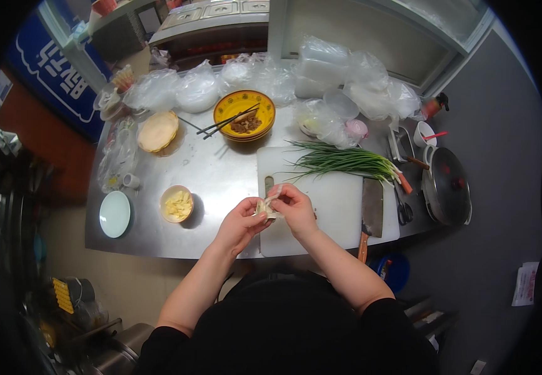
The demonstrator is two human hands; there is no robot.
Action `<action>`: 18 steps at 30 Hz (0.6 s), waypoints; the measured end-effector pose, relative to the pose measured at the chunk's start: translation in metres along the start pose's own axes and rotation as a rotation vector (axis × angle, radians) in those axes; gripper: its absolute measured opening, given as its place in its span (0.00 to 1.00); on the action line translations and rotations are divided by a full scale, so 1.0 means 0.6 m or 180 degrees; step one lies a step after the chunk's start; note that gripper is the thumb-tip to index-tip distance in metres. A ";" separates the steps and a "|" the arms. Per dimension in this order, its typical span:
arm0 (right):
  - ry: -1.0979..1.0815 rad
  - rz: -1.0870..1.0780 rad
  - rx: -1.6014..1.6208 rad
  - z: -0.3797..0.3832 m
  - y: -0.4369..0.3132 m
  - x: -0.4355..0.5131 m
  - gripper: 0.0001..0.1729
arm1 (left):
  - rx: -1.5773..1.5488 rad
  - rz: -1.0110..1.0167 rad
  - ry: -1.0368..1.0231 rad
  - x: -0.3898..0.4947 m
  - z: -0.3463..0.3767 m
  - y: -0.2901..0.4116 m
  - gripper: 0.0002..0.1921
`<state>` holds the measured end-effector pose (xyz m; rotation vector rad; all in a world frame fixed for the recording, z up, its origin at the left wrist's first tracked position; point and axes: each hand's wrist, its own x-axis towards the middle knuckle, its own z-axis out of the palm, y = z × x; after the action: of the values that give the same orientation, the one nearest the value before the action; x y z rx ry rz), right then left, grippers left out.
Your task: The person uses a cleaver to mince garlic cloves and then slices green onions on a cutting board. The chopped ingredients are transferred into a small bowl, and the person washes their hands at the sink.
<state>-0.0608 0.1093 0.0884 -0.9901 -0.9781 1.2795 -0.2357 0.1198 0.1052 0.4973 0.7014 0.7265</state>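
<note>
Over the left edge of the white cutting board (329,206), my left hand (242,222) pinches a small pale item (267,207) between thumb and fingers. My right hand (296,208) grips the same item from the other side, and a thin whitish strip rises from its fingers. What the item is cannot be made out, as my fingers hide much of it. Left of my hands stands a small bowl (163,212) of pale yellow slices (178,205). A cleaver (372,208) with a wooden handle lies on the board, right of my right hand.
Scallions (341,161) lie across the board's far side. Beyond it, stacked yellow bowls (226,103) hold brown pieces and black chopsticks (224,124). Scissors (404,211) and a lidded pot (446,187) stand right. A pale plate (115,214) sits left; plastic bags (198,86) line the back.
</note>
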 end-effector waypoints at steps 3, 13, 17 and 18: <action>-0.0036 0.0527 0.0853 0.000 -0.003 -0.009 0.08 | -0.0259 0.0146 -0.0054 -0.003 -0.012 0.006 0.16; -0.0157 0.1116 0.1047 0.019 -0.042 -0.023 0.08 | -0.0663 0.0340 0.0165 -0.004 -0.032 0.007 0.15; -0.0330 -0.0206 -0.1356 0.053 -0.044 -0.032 0.10 | -0.0193 0.0515 0.0206 -0.004 -0.030 -0.003 0.16; -0.0368 -0.0629 -0.1683 0.057 -0.042 -0.026 0.09 | -0.0260 0.0499 0.0240 -0.004 -0.029 -0.005 0.16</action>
<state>-0.0869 0.0943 0.1218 -1.1896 -1.5121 0.9364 -0.2488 0.1191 0.0927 0.4552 0.7054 0.9213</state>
